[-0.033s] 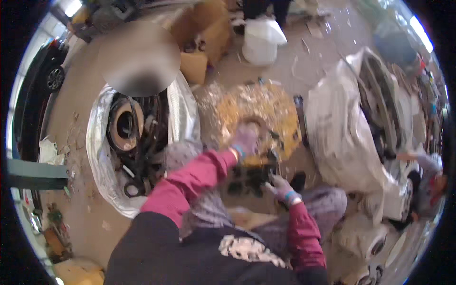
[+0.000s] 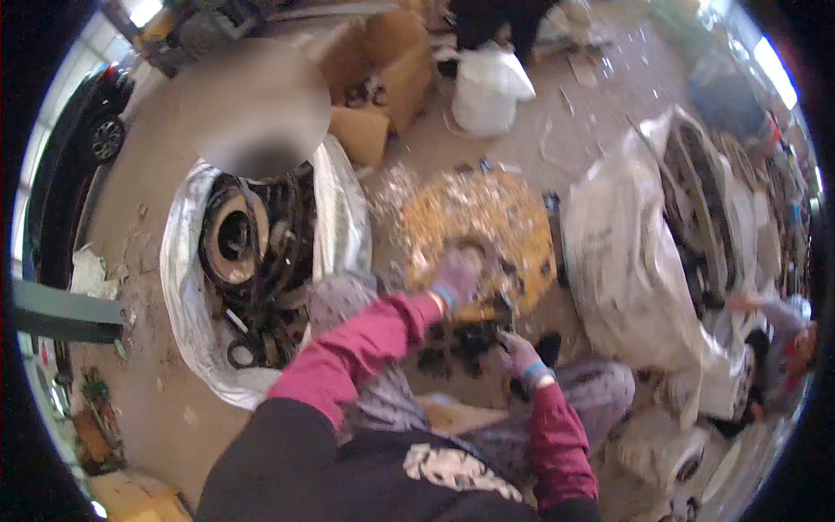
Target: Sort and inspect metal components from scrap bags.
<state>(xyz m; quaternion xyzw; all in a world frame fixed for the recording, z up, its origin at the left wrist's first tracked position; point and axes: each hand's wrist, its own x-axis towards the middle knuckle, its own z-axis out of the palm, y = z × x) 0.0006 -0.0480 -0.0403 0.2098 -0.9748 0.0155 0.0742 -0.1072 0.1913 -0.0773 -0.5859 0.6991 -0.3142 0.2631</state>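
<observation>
In gloves, both my hands work over a round yellow board point(image 2: 531, 209) strewn with pale scraps and dark bits. My left hand point(image 2: 456, 277) is closed on the near left side of a brown ring point(image 2: 490, 254), which rests on the board. My right hand point(image 2: 522, 355), by the board's near edge, is closed around the handle of a slim tool point(image 2: 505, 306) with a dark head, which looks like a hammer. Several small black parts point(image 2: 465, 341) lie just in front of me, between my hands and knees; their kind is too blurred to tell.
On the left, a white sack point(image 2: 181, 287) holds rings and black parts. Another white sack point(image 2: 613, 235) at right holds long curved pieces. Farther off are a cardboard box point(image 2: 409, 70), a white bucket point(image 2: 484, 96) and a person in dark clothes point(image 2: 496, 22). Another person's arm point(image 2: 761, 304) reaches in at far right.
The whole view has shifted slightly, with the scene sitting a little lower and farther right. My left hand stays on the ring, and my right hand keeps its hold on the tool.
</observation>
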